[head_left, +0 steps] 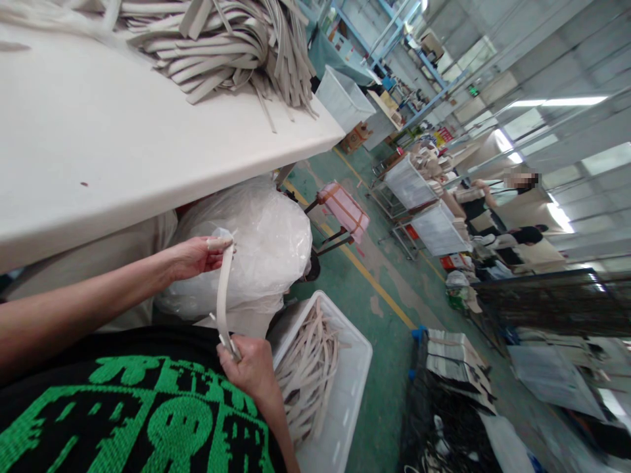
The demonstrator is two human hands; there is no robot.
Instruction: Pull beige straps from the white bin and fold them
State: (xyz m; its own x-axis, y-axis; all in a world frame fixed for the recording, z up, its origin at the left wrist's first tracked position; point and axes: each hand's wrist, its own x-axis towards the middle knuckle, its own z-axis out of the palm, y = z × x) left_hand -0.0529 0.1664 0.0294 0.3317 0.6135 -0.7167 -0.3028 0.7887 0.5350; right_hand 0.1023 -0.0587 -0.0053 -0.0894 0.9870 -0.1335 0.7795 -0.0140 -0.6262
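A beige strap (224,289) is stretched between both my hands in front of my black and green shirt. My left hand (194,256) pinches its upper end, fingers closed. My right hand (251,368) grips the lower end, fingers curled around it. Just beside my right hand stands a white plastic bin (352,387) holding several similar beige straps (308,374). A big heap of the same straps (231,46) lies on the white table (98,144) above my hands.
A bulging clear plastic bag (266,243) sits under the table edge. A pink stool (345,210) stands on the green floor with a yellow line. White carts (434,230), other people (488,210) and dark racks (552,302) are farther off.
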